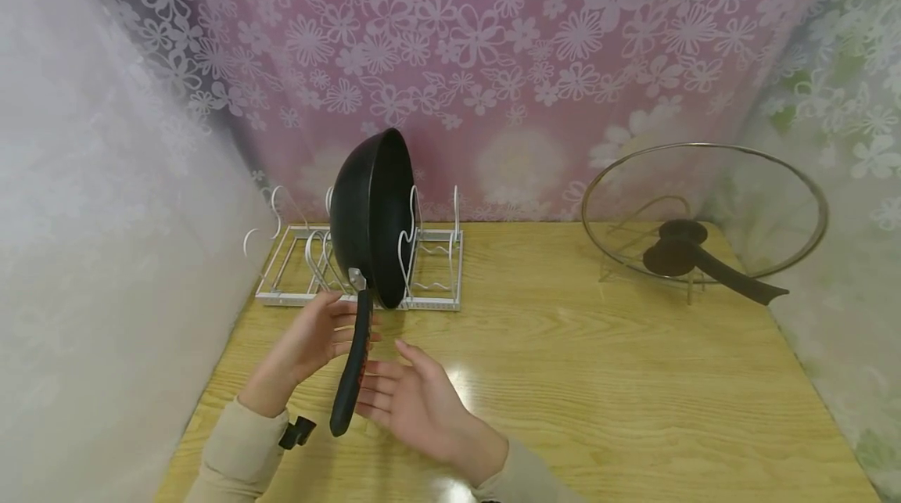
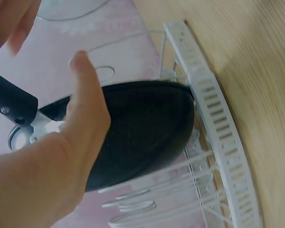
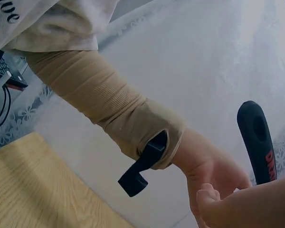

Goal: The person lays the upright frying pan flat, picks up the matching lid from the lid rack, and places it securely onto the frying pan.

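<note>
A black wok (image 1: pixel 355 206) stands on its side in a white wire rack (image 1: pixel 435 303), its dark handle (image 1: pixel 349 382) reaching out toward the front. Left of the handle is my left hand (image 1: pixel 313 340), its fingers extended behind it. In the left wrist view, the thumb of that hand (image 2: pixel 88 109) lies across the view of the wok (image 2: pixel 142 128). My right hand (image 1: pixel 425 409) is on the handle's other side, palm turned to it and fingers fairly straight. Neither hand curls round the handle; whether the fingertips touch it I cannot tell.
At the right of the wooden table (image 1: pixel 563 378), a glass lid (image 1: pixel 683 233) with a dark knob and curved arm leans on a small wire stand (image 1: pixel 690 292). A pink flowered curtain (image 1: pixel 493 80) hangs behind, and pale sheets flank both sides.
</note>
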`<state>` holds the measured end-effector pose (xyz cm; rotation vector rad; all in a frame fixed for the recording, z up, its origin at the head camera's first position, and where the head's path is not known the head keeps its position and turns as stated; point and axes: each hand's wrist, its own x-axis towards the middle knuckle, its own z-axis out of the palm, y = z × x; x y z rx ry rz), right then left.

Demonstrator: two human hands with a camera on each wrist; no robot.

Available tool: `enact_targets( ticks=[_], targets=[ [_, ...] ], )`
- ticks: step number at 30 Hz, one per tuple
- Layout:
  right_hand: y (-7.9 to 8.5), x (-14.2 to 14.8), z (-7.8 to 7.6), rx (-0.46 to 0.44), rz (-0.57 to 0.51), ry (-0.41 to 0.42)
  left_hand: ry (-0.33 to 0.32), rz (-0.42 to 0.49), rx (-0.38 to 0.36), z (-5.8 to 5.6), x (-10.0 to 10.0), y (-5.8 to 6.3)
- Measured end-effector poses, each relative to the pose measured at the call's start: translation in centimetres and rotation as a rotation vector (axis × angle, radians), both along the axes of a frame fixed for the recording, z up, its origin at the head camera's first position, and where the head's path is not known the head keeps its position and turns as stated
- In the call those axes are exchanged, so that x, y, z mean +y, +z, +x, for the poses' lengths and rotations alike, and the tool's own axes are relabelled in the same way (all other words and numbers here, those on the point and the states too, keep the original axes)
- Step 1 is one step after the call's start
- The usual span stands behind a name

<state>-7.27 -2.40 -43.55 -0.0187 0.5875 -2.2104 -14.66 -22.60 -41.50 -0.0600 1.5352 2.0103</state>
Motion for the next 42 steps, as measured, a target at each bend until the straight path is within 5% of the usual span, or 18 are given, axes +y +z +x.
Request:
enact_targets(
  ticks=[8, 16, 25, 35, 42],
  targets=[
    [1.3, -0.9, 0.6, -0.058, -0.065, 0.043, -0.053, 0.301, -0.099, -0.1, 0.4, 0.3],
    [2.6, -2.3, 0.8, -0.083, -0.067, 0.011, -0.097, 0.414, -0.136, -0.5, 0.9, 0.8],
    [3.6, -3.5, 0.6, -0.098, -0.026, -0.075, -0.129, 0.374, -0.149, -1.1, 1.4, 1.8],
    [3.9, -4.6, 0.5, -0.160, 0.033, -0.107, -0.066, 0.360, -0.213, -0.5, 3.0, 2.7],
    [4.2, -5.5, 0.4, -0.165, 0.046, -0.123, -0.024, 0.271, -0.199, -0.4, 4.0, 2.8]
  ],
)
